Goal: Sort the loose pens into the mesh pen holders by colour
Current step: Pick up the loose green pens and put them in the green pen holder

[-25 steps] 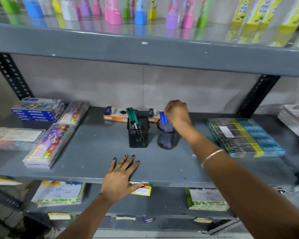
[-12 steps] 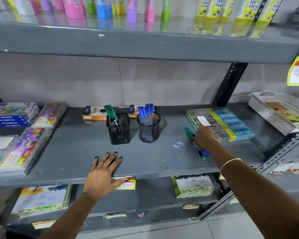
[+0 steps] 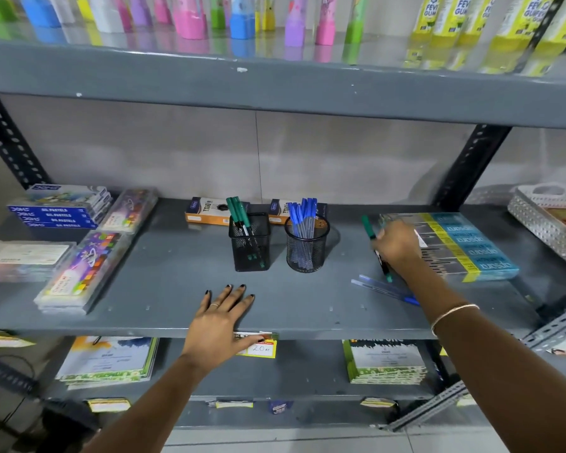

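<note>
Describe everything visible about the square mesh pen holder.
The square mesh pen holder is a black box of fine wire mesh, metal by the look of it, open at the top. It stands upright on the grey shelf, just left of the round mesh holder, apart from it by a narrow gap. Green pens lean inside it, caps up, tilted toward its left side; their tips show through the mesh. An orange pencil box lies behind it. Neither hand touches it.
</note>
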Demonstrator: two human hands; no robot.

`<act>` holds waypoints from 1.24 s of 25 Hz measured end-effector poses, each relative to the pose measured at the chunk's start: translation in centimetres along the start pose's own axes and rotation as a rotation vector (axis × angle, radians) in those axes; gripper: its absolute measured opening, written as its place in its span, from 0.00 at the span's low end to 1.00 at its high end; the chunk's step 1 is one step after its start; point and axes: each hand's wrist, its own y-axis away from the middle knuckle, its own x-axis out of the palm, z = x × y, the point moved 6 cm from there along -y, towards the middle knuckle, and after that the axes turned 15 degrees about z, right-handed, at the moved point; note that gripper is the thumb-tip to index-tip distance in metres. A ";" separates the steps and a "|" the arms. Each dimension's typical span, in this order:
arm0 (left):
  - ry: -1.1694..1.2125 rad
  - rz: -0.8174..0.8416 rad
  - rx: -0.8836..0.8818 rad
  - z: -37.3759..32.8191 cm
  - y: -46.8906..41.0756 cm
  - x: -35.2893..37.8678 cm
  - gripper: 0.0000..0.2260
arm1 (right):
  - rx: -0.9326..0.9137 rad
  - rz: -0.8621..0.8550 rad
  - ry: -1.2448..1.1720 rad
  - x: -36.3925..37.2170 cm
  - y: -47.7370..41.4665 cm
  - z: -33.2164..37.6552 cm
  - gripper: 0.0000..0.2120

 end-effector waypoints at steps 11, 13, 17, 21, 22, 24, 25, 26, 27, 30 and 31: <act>-0.007 -0.001 0.018 -0.4 0.0 -0.1 0.35 | -0.379 0.211 -0.106 6.5 -0.1 21.7 0.05; -0.010 -0.006 0.017 -0.3 0.0 -0.1 0.35 | -0.346 0.259 -0.060 8.7 -0.3 21.8 0.08; -0.013 -0.033 0.031 -0.4 -0.1 0.0 0.34 | -0.290 0.295 0.035 10.9 -0.7 21.1 0.08; -0.008 -0.058 0.041 -0.3 -0.1 0.0 0.34 | -0.318 0.259 0.083 11.2 -0.5 21.6 0.13; -0.008 -0.057 0.041 -0.3 -0.1 0.0 0.34 | -0.321 0.249 0.096 11.4 -0.4 21.7 0.14; -0.001 -0.057 0.044 -0.3 -0.2 0.1 0.34 | -0.320 0.243 0.116 11.9 -0.4 21.7 0.14; 0.001 -0.057 0.046 -0.3 -0.2 0.1 0.34 | -0.313 0.249 0.128 12.1 -0.4 21.7 0.14; 0.002 -0.057 0.046 -0.3 -0.2 0.1 0.34 | -0.305 0.258 0.138 12.2 -0.3 21.6 0.14; 0.002 -0.050 0.043 -0.3 -0.2 0.1 0.34 | -0.304 0.262 0.143 12.1 -0.2 21.7 0.15; -0.001 -0.014 0.024 -0.2 -0.1 0.1 0.36 | -0.304 0.252 0.157 11.1 -0.4 21.8 0.15; 0.000 -0.006 0.019 -0.2 -0.1 0.0 0.37 | -0.300 0.244 0.154 10.6 -0.9 21.7 0.15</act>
